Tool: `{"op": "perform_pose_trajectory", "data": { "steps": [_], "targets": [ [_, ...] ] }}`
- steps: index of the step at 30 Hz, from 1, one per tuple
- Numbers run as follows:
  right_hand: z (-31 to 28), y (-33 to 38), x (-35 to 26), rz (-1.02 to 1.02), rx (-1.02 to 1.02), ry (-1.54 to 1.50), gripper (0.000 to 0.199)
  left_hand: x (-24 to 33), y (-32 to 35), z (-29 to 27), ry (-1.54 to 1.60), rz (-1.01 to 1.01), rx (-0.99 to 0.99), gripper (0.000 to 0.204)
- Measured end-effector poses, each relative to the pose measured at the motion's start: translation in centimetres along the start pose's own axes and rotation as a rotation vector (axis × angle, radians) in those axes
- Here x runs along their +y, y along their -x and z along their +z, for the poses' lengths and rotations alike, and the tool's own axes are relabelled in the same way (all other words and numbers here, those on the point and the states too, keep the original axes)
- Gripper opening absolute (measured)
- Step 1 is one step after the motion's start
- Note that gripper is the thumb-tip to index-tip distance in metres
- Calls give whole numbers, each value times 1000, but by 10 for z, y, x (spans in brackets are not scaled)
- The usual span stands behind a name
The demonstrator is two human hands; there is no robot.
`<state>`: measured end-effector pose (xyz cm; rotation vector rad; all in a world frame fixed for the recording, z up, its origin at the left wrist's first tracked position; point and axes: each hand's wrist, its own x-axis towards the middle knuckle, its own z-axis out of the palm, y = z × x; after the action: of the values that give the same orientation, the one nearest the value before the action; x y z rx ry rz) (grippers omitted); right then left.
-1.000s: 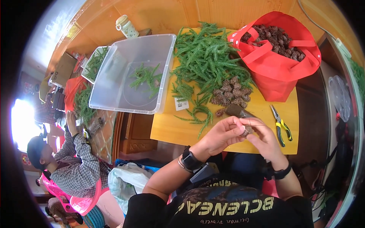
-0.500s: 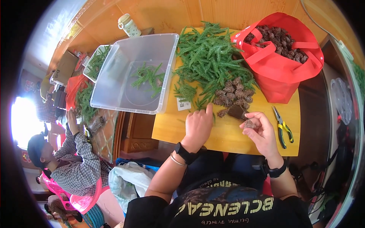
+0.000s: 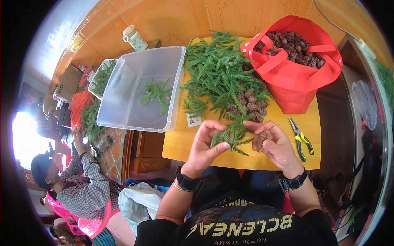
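My left hand is closed on a green artificial pine sprig, gripped between thumb and fingers above the table's near part. Just to its right, my right hand pinches a brown pine cone that has a thin wire sticking out. The two pieces are held close side by side; whether they touch I cannot tell. Beyond my hands lies a heap of pine cones, partly hidden by the sprig. Behind it spreads a big pile of green pine sprigs.
A red bag full of pine cones stands at the back right. Yellow-black pliers lie on the yellow table. At left is a clear plastic bin with sprigs inside. Another person sits working at far left.
My left hand has picked up a pine sprig and brought it nearer, beside the pine cone in my right hand. The view has shifted slightly.
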<state>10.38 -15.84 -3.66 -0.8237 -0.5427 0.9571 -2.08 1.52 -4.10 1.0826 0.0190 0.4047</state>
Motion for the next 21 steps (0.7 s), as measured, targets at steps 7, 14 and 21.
{"op": "perform_pose_trajectory", "data": {
  "steps": [7, 14, 21],
  "targets": [
    [-2, 3, -5, -36, 7, 84, 30, -2, -5, -1, -104, -79, -139, 33],
    [12, 1, -9, -181, 85, 382, 28, -2, -6, -4, -260, -139, -253, 57],
    [19, 1, -22, -196, 55, 815, 27, 12, -13, 4, -200, -175, -236, 76]
  ]
}}
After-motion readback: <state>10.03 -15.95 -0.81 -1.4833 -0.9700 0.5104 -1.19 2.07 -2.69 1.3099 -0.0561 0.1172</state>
